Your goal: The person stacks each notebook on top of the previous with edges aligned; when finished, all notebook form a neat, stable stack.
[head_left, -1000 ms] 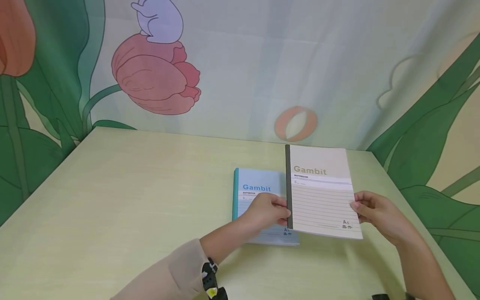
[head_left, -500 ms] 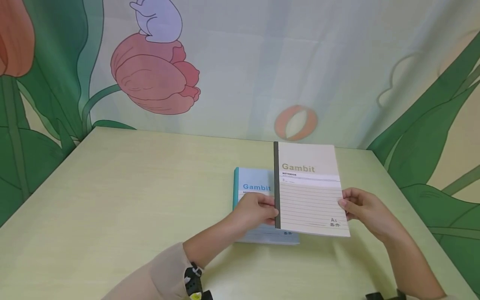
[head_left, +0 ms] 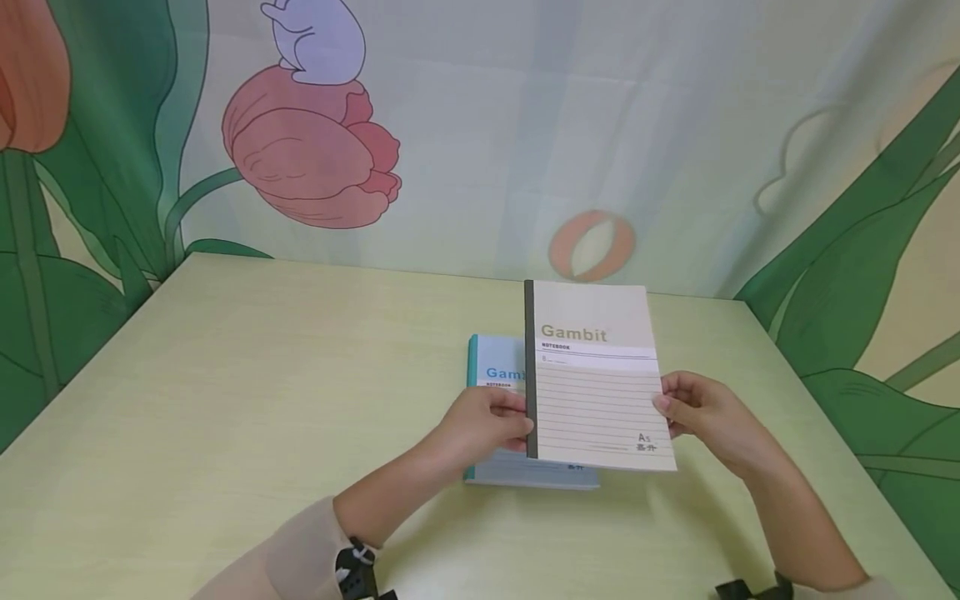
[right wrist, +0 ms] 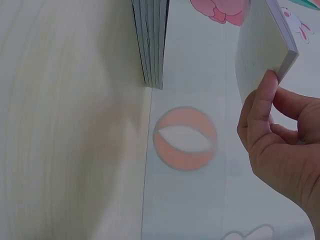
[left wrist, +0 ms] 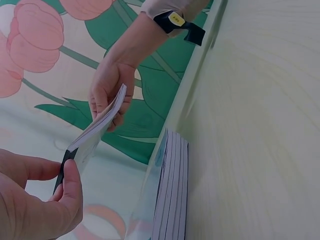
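A cream notebook [head_left: 592,392] with a dark spine and the word Gambit is held up in the air between both hands. My left hand [head_left: 480,425] pinches its spine edge, thumb on the cover side. At the opposite edge my right hand [head_left: 708,417] pinches it between thumb and fingers. Beneath it on the table lies a stack of notebooks [left wrist: 172,190], a blue one [head_left: 498,350] with a teal spine on top. The cream notebook and my left hand cover much of that blue cover. In the right wrist view a gap shows between the stack [right wrist: 151,45] and the raised notebook [right wrist: 262,45].
The pale wooden table [head_left: 262,400] stretches left and in front of the stack. Behind its far edge hangs a curtain [head_left: 465,167] printed with tulips and leaves. A dark strap device [head_left: 356,571] sits on the left wrist, another [head_left: 753,587] on the right.
Both hands have carried the cream notebook to the left, so it now overlaps more of the blue notebook. The stack has stayed in place.
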{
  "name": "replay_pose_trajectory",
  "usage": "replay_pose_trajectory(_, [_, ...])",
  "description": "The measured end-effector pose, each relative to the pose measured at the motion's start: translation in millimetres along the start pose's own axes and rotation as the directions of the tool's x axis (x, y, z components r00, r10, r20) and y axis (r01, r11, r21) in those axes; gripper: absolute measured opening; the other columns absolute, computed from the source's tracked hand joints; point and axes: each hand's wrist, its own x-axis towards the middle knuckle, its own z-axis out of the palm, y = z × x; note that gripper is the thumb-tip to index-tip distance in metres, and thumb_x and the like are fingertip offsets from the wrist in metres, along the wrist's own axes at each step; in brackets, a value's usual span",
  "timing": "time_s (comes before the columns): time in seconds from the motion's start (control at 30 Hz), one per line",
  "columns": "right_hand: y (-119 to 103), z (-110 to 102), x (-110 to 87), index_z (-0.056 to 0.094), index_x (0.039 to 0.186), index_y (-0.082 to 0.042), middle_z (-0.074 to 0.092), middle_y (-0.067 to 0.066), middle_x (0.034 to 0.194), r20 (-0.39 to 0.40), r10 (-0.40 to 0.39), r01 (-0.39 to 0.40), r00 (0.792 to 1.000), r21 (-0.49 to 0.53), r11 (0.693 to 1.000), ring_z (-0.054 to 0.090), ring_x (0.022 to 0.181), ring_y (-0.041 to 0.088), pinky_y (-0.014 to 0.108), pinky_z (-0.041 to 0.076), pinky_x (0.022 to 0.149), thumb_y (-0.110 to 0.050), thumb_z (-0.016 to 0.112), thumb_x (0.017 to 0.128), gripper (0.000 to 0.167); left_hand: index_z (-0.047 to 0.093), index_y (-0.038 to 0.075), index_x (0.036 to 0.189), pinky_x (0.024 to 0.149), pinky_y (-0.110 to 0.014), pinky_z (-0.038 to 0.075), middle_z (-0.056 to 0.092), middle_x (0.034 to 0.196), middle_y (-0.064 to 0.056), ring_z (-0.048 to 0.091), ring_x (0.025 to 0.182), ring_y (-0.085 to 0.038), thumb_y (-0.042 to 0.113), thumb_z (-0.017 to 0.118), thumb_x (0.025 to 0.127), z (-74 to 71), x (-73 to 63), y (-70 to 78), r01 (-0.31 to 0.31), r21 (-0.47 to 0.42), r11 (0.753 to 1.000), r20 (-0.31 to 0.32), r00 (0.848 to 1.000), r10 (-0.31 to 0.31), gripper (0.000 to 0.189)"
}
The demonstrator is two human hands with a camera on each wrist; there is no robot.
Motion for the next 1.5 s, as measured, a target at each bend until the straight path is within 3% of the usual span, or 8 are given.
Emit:
replay_pose_trajectory(0.9, [-10.6,31.6,23.7,0.047,0.105,0.013,0.058,0.016,0.09,0.097,0.035,-0.035,0.995,0.008,0.999,0.059,0.075,0.025,0.03,0.053,0.065,-0.005,0.054,0.092,0.023,0.054,-0.015,0.108,0.07,-0.031,0.054,0.063,0.09,-0.015,0.062,0.071,-0.018,-0.003,0.058,0.086,-32.3,-8.9,-24.1,-0.002,-0.002,1.0,-0.063,0.998,0.001,0.025])
replay_pose_trajectory(1.5, [-7.5,47.0,33.9,0.047,0.103,0.013,0.053,0.013,0.084,0.109,0.057,-0.058,0.992,0.007,0.998,0.056,0.071,0.021,0.029,0.052,0.064,-0.003,0.053,0.092,0.02,0.055,-0.017,0.104,0.068,-0.03,0.054,0.062,0.089,-0.018,0.06,0.065,-0.016,-0.008,0.057,0.085,-39.9,-8.2,-33.2,0.017,-0.063,0.998,-0.115,0.993,-0.024,0.021])
